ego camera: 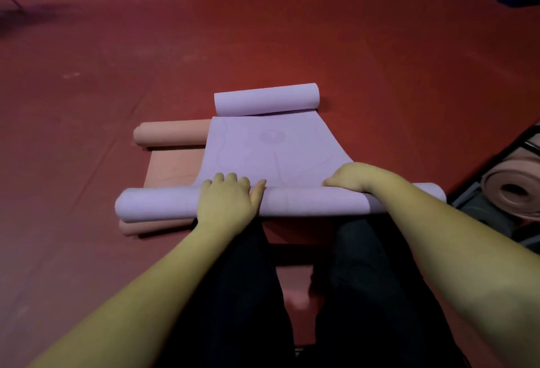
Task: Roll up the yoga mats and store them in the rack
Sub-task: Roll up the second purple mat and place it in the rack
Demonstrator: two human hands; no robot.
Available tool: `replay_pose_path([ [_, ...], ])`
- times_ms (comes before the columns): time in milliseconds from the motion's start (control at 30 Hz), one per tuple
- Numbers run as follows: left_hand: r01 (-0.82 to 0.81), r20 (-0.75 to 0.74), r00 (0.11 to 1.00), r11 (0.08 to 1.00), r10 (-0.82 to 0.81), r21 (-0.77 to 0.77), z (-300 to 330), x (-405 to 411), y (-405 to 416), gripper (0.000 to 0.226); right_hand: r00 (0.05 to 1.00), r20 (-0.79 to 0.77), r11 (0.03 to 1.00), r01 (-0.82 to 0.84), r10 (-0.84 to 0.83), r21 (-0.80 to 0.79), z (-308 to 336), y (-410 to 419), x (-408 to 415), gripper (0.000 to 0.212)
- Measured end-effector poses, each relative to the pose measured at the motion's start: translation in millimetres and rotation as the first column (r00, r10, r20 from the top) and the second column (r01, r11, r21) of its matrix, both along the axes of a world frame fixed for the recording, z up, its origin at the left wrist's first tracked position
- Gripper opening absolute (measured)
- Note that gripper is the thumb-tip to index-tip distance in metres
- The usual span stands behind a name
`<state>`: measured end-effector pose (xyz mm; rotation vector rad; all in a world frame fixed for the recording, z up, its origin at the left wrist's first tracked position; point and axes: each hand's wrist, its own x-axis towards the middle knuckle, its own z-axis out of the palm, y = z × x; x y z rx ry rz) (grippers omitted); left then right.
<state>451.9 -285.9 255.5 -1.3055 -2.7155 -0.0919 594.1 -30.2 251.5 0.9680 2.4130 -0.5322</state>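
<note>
Both hands, left hand (226, 198) and right hand (349, 177), are pressing the purple mat (274, 145) roll, fingers apparently curling over it.

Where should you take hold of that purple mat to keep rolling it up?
On the near rolled end of the purple mat, from above, hands spread apart as the left hand and right hand are. The roll is long and lies crosswise, so two spaced grips probably keep it rolling straight toward the far curled end.
</note>
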Motion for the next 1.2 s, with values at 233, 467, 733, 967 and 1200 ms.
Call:
replay_pose_path([
  [233, 0.016, 0.128, 0.992, 0.991, 0.002, -0.136, 7.4, -22.4, 28.5, 0.065, 0.89, -0.457, 0.918, 0.169, 0.014, 0.358, -0.1, -20.5, 37.4, 0.053],
  [467, 0.011, 0.318, 0.945, 0.959, 0.083, -0.283, 21.8, -30.6, 50.6, 0.068, 0.879, -0.453, 0.852, 0.119, 0.149, 0.51, -20.0, -41.1, 58.0, 0.061],
  [733, 0.036, 0.355, 0.932, 0.958, 0.071, -0.285, 54.2, -40.2, 40.6, 0.066, 0.922, -0.377, 0.894, 0.094, 0.087, 0.437, 12.3, -35.9, 41.6, 0.048],
  [967, 0.009, 0.343, 0.933, 0.948, 0.107, -0.319, 44.2, -28.5, 19.7, 0.064, 0.988, -0.125, 0.968, -0.054, 0.087, 0.243, 27.5, -40.2, 39.1, 0.064],
  [1200, -0.028, 0.125, 0.992, 0.999, 0.025, 0.018, 22.3, -7.3, 10.9, 0.054, 1.0, 0.014, 1.0, 0.018, -0.018, -0.018, 30.9, -20.6, 15.6, 0.07],
])
